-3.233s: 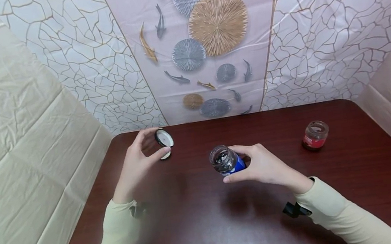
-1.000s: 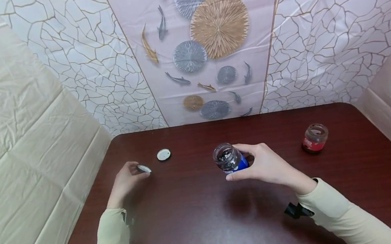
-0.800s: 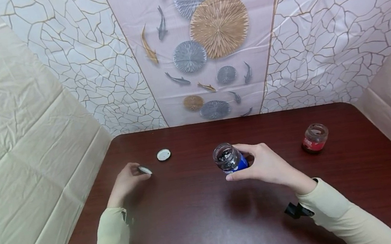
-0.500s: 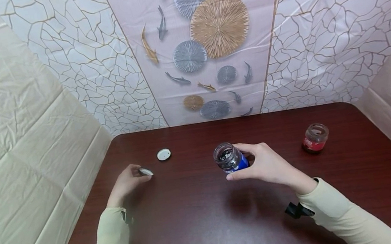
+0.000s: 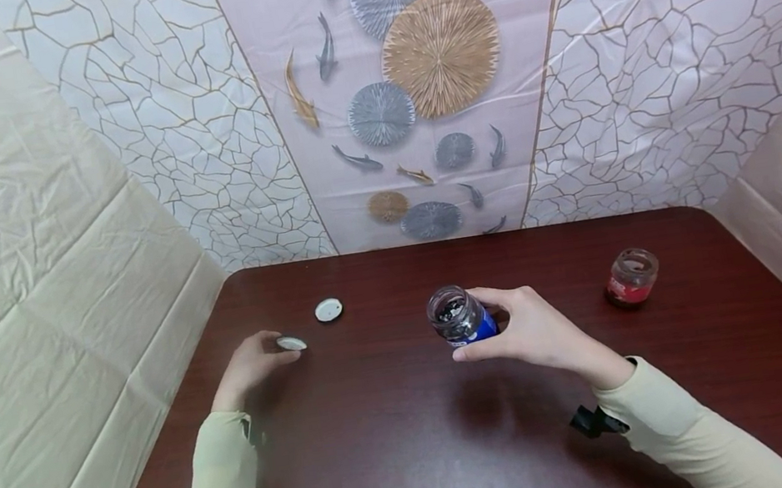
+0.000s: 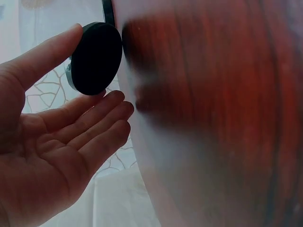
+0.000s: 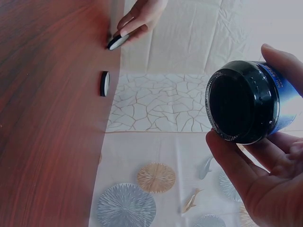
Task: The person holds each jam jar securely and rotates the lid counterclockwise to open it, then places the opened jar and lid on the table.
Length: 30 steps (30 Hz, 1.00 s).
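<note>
My left hand [image 5: 250, 368] is low over the left part of the table, thumb and fingertips at the edge of a jar lid [image 5: 291, 343]. The lid's white inside faces up and it leans slightly; its black outer side [image 6: 96, 59] fills the left wrist view, between thumb and index finger. A second jar lid [image 5: 328, 311] lies white side up just beyond. My right hand [image 5: 525, 329] grips an open glass jar [image 5: 461, 316] with a blue label and dark contents, tilted and raised above the table. In the right wrist view the base of this jar [image 7: 241, 101] shows.
An open glass jar with a red label [image 5: 631, 277] stands at the right rear of the dark wooden table [image 5: 406, 444]. Patterned cloth [image 5: 391, 193] hangs behind the table's back edge, and plain cloth [image 5: 69, 326] borders the left side.
Since the earliest frame my left hand has carried its lid left and down to near the table. Over the last second that lid has tipped flatter. The right hand has barely moved.
</note>
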Available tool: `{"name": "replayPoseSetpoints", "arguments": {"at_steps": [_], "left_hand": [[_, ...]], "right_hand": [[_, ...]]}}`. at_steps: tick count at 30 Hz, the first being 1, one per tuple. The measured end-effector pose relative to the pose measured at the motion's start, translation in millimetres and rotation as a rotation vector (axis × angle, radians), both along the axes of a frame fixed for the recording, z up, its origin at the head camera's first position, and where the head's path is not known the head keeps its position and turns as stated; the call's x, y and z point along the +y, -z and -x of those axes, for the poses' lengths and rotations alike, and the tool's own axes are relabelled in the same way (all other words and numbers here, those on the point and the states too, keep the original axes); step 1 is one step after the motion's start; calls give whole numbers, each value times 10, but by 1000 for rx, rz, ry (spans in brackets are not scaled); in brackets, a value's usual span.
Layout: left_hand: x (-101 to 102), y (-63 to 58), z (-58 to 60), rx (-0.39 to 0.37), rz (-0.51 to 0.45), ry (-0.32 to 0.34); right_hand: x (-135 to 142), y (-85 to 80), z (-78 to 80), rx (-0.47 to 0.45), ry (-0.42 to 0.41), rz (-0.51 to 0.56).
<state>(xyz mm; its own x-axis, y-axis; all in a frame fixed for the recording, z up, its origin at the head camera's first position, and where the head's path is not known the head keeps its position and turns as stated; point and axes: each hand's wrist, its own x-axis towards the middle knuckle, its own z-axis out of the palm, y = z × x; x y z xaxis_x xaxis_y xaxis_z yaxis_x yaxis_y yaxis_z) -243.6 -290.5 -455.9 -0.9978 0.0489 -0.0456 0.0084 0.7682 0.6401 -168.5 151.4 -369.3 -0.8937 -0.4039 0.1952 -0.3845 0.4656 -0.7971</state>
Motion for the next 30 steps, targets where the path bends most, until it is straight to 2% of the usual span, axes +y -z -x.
{"name": "replayPoseSetpoints", "arguments": {"at_steps": [11,20,30], "left_hand": [[-74,61,32,-1,11,7],[-96,39,109,10,114,22],[-94,27,163,33,146,26]], "right_hand": [[33,-16,-27,-13,8,-1],[49,-18,-13,-9,9,-17],[74,-14,-19,-17,20,-24]]}}
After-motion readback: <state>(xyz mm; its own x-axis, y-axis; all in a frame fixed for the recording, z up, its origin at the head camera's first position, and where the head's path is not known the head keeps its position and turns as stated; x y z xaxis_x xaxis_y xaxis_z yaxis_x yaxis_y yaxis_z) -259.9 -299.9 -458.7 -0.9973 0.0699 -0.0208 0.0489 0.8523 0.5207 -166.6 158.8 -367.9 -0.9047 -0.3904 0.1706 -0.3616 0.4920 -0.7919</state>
